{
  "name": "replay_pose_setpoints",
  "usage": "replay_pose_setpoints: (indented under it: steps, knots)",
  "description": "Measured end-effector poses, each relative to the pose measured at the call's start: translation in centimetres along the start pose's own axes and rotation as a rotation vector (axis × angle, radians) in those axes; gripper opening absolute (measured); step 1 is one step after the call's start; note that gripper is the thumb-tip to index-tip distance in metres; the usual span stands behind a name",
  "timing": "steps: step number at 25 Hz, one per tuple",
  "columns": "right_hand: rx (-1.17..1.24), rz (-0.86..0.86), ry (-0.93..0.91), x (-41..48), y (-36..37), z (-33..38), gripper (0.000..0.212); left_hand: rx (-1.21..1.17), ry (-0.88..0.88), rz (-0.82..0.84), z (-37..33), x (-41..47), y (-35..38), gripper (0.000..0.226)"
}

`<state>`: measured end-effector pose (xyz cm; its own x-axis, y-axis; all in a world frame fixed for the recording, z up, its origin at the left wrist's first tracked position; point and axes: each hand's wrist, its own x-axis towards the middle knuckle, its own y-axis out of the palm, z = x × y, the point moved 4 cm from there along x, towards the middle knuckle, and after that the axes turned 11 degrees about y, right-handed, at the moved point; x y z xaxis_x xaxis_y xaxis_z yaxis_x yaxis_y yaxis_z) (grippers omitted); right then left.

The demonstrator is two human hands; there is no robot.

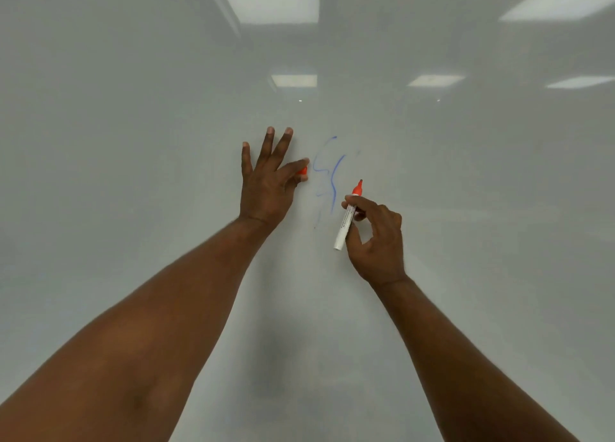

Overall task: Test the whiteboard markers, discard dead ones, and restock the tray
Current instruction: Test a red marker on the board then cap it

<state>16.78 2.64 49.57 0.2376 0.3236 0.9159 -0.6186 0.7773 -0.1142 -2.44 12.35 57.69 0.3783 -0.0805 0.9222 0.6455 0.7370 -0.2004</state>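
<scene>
A whiteboard point(133, 108) fills the view. Faint blue scribbles point(327, 175) mark its middle. My right hand point(376, 238) grips an uncapped white marker with a red neck point(347, 217), its dark tip pointing up at the board just right of the scribbles. My left hand point(269, 178) rests against the board left of the scribbles. It pinches the red marker cap point(302, 171) between thumb and forefinger while the other fingers are spread. No tray is in view.
Ceiling light panels reflect in the glossy board along the top and upper right point(436, 80). A dim shadow falls on the board low between my forearms point(276, 358).
</scene>
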Motion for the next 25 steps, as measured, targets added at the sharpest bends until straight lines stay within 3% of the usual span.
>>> replay_pose_setpoints:
  steps: [9, 13, 25]
  knots:
    - [0.226, -0.135, 0.069, 3.9, -0.6, 0.3, 0.027, 0.012, 0.017, -0.042, 1.0, -0.4, 0.4, 0.029]
    - [0.301, -0.214, 0.224, 5.3, -0.6, 0.2, 0.028, 0.021, 0.038, -0.048, 1.2, -0.5, 0.5, 0.031]
    - [0.133, -0.173, 0.185, 0.3, -1.6, -1.8, 0.017, 0.021, 0.003, -0.049, 0.8, -0.5, 0.4, 0.029]
